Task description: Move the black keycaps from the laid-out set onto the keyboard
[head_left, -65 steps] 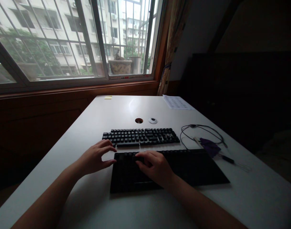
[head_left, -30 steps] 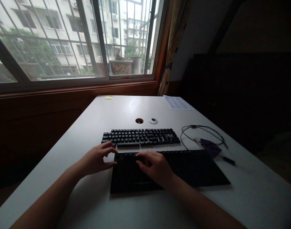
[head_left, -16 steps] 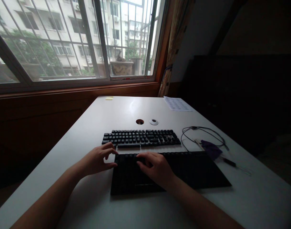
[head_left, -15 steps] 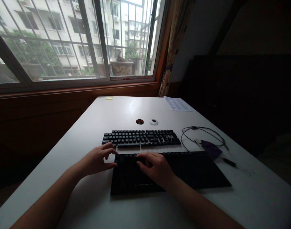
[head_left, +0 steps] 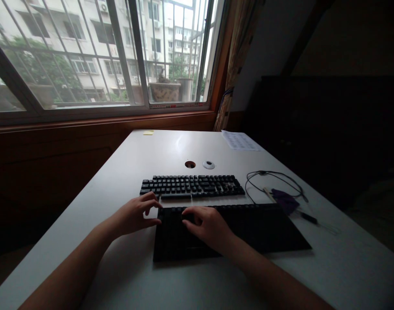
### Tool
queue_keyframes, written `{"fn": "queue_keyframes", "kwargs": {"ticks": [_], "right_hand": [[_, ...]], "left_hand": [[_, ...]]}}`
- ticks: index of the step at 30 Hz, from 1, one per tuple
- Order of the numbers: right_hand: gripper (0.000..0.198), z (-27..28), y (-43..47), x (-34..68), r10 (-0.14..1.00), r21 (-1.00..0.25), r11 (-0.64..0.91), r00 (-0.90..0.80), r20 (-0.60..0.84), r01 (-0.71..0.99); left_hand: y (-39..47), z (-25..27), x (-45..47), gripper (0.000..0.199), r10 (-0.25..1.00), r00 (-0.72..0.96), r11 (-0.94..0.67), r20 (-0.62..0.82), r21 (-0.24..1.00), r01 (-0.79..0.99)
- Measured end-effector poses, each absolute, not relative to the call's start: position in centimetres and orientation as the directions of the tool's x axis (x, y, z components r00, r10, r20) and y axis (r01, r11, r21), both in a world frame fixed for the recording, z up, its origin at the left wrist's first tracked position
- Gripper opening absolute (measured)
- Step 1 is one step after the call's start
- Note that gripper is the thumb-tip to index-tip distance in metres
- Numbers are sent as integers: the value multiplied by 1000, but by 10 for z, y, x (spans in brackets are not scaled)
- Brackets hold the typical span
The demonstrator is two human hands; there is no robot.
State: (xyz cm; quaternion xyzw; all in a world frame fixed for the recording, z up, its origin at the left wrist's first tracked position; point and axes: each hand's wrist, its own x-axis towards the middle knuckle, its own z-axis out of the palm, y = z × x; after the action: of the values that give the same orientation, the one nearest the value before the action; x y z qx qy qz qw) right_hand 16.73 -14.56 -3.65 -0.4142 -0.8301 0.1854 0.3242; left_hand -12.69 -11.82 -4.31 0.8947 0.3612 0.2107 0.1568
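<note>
A black keyboard (head_left: 258,232) lies at the front of the white table, its face very dark, with a row of keycaps along the far edge. My left hand (head_left: 138,215) holds the keyboard's far left corner, its thumb and curled forefinger set apart on the edge. Over the keyboard's left part, my right hand (head_left: 209,226) has thumb and fingers pinched together; a small dark thing seems to be between them, too dim to name. Behind the keyboard, black keycaps (head_left: 184,186) lie laid out in keyboard order on the table.
A looped black cable (head_left: 277,173) lies right of the keycaps. Beside it are a dark purple cloth-like thing (head_left: 284,201) and a black-handled wire tool (head_left: 309,218). Farther back are a cable hole (head_left: 190,164), its white cover (head_left: 209,165), a printed sheet (head_left: 240,141) and a yellow note (head_left: 148,133).
The keyboard's left edge and my left hand have shifted slightly to the right. My right hand has moved a little to the left over the keyboard, still pinched.
</note>
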Motion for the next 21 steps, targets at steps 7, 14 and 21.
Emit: {"fn": "queue_keyframes", "kwargs": {"ticks": [7,14,21], "right_hand": [[16,-29,-141,150,711,-426,703,-557,429,570],[15,-34,-131,131,733,-445,680,-507,454,583],[15,-45,-131,129,742,-497,670,-466,483,551]], "left_hand": [[-116,-46,-127,30,694,666,-705,273,446,551],[-116,-44,-126,28,692,671,-703,265,461,542],[-115,-44,-126,27,703,668,-684,245,490,540]]}}
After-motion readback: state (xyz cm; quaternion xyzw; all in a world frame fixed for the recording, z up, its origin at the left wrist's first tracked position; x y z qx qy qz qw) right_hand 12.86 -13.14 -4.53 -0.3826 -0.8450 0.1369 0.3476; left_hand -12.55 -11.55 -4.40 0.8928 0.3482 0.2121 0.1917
